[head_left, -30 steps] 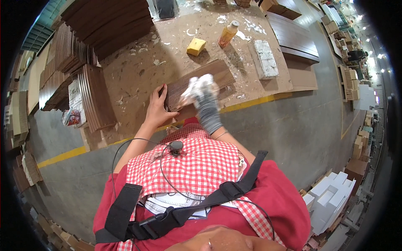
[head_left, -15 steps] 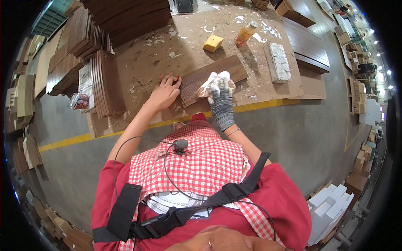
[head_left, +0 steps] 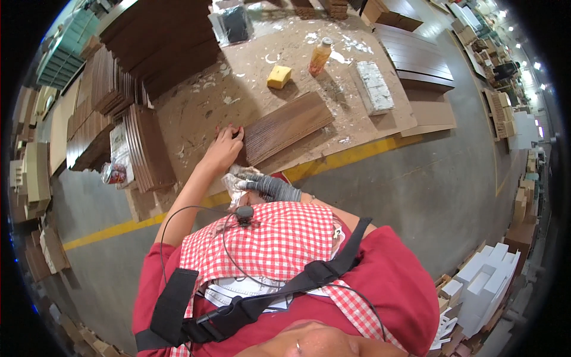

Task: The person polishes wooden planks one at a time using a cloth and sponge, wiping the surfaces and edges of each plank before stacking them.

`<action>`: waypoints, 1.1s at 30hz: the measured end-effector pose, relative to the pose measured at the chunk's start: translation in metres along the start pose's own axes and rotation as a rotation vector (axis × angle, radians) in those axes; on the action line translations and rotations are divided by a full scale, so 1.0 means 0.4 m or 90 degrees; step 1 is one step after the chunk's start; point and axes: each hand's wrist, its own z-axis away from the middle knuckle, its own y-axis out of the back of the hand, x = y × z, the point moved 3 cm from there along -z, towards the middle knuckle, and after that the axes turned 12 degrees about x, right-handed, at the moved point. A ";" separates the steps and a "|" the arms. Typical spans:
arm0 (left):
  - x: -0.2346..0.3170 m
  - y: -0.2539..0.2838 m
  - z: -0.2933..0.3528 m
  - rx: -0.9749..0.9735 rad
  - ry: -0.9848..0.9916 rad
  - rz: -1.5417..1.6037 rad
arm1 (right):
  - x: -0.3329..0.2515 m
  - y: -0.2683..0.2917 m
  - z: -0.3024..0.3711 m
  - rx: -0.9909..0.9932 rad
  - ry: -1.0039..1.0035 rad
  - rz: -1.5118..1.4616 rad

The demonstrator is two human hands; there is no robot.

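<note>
A dark brown wood-grain board [head_left: 291,126] lies at a slant on the cardboard-covered table [head_left: 196,113]. My bare left hand [head_left: 222,150] rests at its left end, fingers apart and lying on the table beside the board's edge. My right hand [head_left: 272,187], in a grey striped knit glove, is shut on a crumpled white rag [head_left: 237,181] with brownish stains. It is off the board, in front of the table edge and close to my apron. Part of the rag is hidden behind the gloved fingers.
Beyond the board stand a yellow block [head_left: 279,77] and a bottle of orange liquid [head_left: 320,57]. A white-smeared block [head_left: 375,88] lies to the right. Stacked brown boards [head_left: 148,146] line the left, with a jar [head_left: 113,173] near them. More boards [head_left: 413,56] lie at right.
My right hand has come off the board with the rag, moving left and toward my body. My left hand stays at the board's left end. The whole view has shifted slightly.
</note>
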 end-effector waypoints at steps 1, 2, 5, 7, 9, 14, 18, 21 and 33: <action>-0.020 -0.002 -0.019 -0.004 0.000 0.026 | -0.043 0.015 0.020 -0.013 0.217 -0.002; -0.056 -0.017 -0.045 -0.028 -0.012 0.013 | -0.082 0.036 0.047 -0.028 0.432 -0.002; -0.041 -0.018 -0.024 0.064 -0.074 0.108 | -0.172 0.142 0.096 0.223 0.803 0.162; -0.010 -0.005 -0.001 0.087 -0.039 0.176 | -0.200 0.175 0.091 0.446 0.767 0.323; 0.039 -0.021 0.014 0.120 0.002 0.131 | -0.181 0.150 0.043 0.520 0.669 0.696; 0.053 -0.048 0.019 0.168 0.012 0.136 | -0.064 0.122 -0.069 0.557 0.536 1.000; 0.049 -0.050 0.039 0.165 0.012 0.081 | -0.063 0.248 -0.055 0.681 0.485 0.978; 0.071 -0.032 0.046 0.168 0.018 0.063 | -0.102 0.348 -0.017 0.793 0.472 0.945; 0.075 -0.044 0.043 0.165 0.032 0.081 | -0.201 0.631 0.038 0.821 0.557 0.705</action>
